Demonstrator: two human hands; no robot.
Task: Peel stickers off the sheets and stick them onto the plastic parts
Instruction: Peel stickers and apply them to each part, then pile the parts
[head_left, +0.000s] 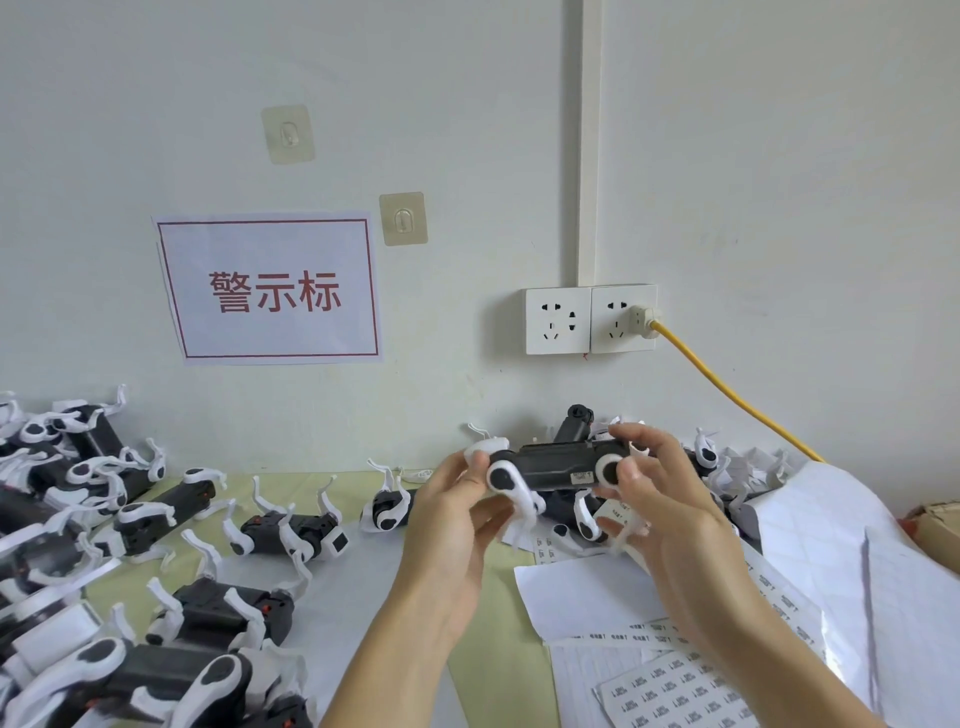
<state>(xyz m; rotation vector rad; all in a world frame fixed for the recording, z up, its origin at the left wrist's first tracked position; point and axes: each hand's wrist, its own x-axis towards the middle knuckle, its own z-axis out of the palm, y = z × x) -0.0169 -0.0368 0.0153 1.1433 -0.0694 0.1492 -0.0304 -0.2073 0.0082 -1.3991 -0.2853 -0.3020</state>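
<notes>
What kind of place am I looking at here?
Probably a small toy-assembly or labelling workbench: dozens of identical black-and-white plastic parts cover the table, sticker sheets lie nearby, and both hands hold one part.

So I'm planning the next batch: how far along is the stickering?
Done: the black-and-white part held up by both hands, left hand and right hand, already shows a small label on its side. In hand: that same part. Left: the sticker sheet at lower right holds many labels; whether the parts lying at left are labelled is unclear.
</notes>
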